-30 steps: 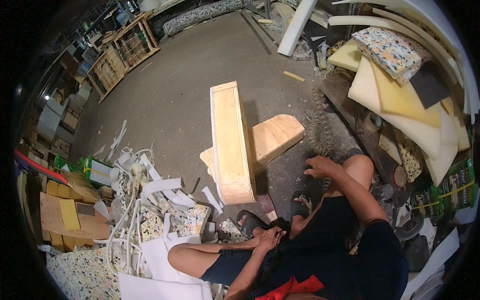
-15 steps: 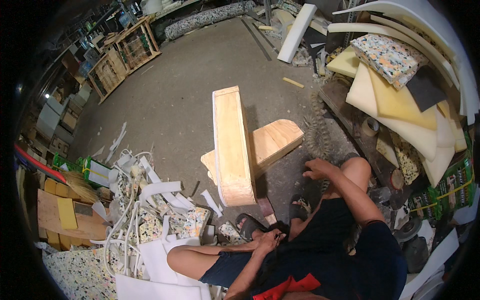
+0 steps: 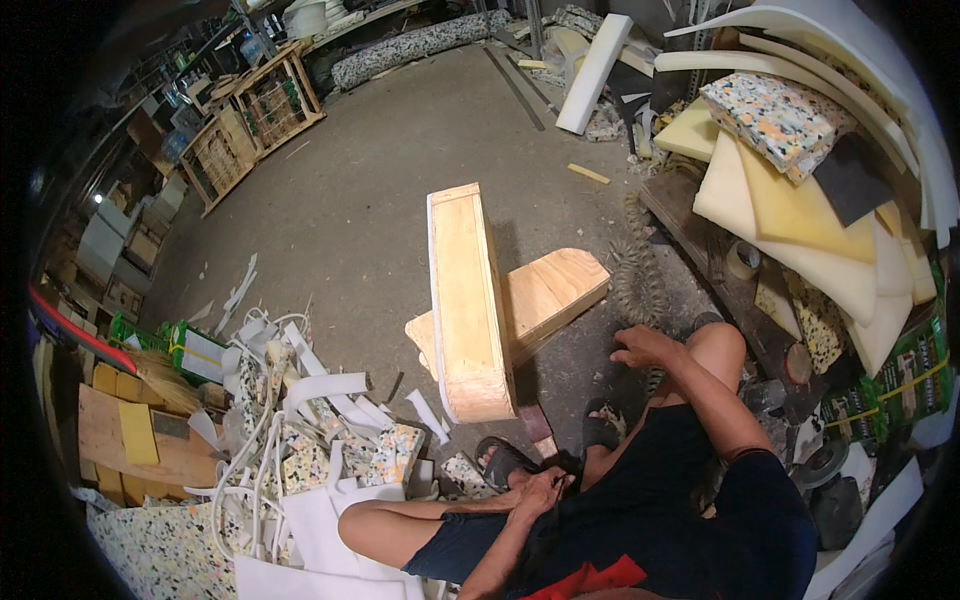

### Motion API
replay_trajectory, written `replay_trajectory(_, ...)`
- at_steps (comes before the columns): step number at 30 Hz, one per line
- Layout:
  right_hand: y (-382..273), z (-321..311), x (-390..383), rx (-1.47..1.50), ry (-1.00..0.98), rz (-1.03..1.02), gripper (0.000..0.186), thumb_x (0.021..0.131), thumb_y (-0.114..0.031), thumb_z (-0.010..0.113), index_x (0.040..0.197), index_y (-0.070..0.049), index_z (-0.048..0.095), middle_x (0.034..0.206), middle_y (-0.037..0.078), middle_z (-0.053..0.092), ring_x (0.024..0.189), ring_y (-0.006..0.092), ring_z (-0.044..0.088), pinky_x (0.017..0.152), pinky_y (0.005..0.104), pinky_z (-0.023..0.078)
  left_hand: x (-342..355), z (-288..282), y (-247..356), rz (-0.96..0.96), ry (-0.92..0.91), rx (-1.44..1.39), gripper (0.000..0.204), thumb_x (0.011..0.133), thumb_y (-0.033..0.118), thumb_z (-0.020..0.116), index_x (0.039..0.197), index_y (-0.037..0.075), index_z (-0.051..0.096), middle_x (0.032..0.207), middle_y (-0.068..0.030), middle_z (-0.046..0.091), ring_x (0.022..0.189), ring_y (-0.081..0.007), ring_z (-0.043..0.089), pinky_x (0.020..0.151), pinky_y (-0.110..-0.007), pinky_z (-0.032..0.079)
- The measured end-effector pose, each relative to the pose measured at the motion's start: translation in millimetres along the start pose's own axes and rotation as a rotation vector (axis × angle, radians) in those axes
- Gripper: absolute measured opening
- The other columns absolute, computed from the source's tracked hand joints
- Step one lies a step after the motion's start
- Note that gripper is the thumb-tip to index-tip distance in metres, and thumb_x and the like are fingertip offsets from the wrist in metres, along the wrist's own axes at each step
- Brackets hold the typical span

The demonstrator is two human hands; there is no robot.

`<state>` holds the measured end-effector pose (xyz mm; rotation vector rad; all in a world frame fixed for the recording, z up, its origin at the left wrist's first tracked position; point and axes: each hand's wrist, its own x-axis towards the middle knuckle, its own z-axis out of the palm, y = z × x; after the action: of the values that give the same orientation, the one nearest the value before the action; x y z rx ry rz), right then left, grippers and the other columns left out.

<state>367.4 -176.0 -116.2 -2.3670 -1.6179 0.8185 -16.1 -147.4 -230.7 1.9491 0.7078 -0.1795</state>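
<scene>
A long plywood box piece (image 3: pixel 465 300), with a thin white strip along its left edge, lies across a second plywood piece (image 3: pixel 555 295) that has a rounded end. Both are on the floor in front of my feet. My left hand (image 3: pixel 540 492) is between my knees, its fingers closed around something small and dark that I cannot make out. A dark reddish-brown bar (image 3: pixel 536 424) lies between my sandals, just beyond that hand. By my right knee, my right hand (image 3: pixel 645 347) hangs with loosely bent fingers, apart from the wood and with nothing visible in it.
White and speckled foam scraps (image 3: pixel 320 430) heap up at left. A coiled hose (image 3: pixel 638 270) lies beyond my right hand. Foam sheets (image 3: pixel 790 210) and a tape roll (image 3: pixel 742 260) sit at right. Wooden frames (image 3: pixel 250 120) stand far left; a foam roll (image 3: pixel 420 52) lies at the back.
The whole view has shifted slightly, so things appear a little lower and further right. Both hands and the plywood pieces keep their places.
</scene>
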Motion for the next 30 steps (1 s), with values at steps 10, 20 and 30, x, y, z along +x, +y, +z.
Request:
replay_trajectory(10, 2, 2, 2, -0.006, 0.013, -0.003, 0.042, 0.088, -0.036, 0.066, 0.108, 0.000, 0.066, 0.108, 0.025, 0.067, 0.106, 0.0423, 0.063, 0.088, 0.0504, 0.049, -1, 2, -2, 0.093, 0.068, 0.036, 0.024, 0.094, 0.025, 0.063, 0.104, 0.004, 0.067, 0.092, -0.0179, 0.071, 0.086, -0.0347, 0.070, 0.071, -0.044, 0.053)
replay_trajectory(20, -5, -5, -1, -0.002, -0.028, 0.018, 0.043, 0.088, -0.036, 0.066, 0.108, 0.001, 0.066, 0.107, 0.024, 0.067, 0.107, 0.0414, 0.063, 0.089, 0.0500, 0.049, 0, -1, -1, -0.008, -0.018, -0.004, 0.038, 0.094, 0.042, 0.062, 0.105, 0.006, 0.067, 0.100, -0.0207, 0.070, 0.098, -0.0398, 0.067, 0.080, -0.047, 0.051)
replay_trajectory(30, -7, -5, -3, -0.005, -0.025, 0.027, 0.042, 0.088, -0.037, 0.065, 0.108, 0.000, 0.065, 0.109, 0.023, 0.067, 0.108, 0.0414, 0.062, 0.090, 0.0501, 0.049, 4, 8, -18, -0.049, -0.040, -0.148, 0.036, 0.095, 0.040, 0.060, 0.106, 0.006, 0.066, 0.098, -0.0199, 0.071, 0.098, -0.0400, 0.067, 0.081, -0.047, 0.052)
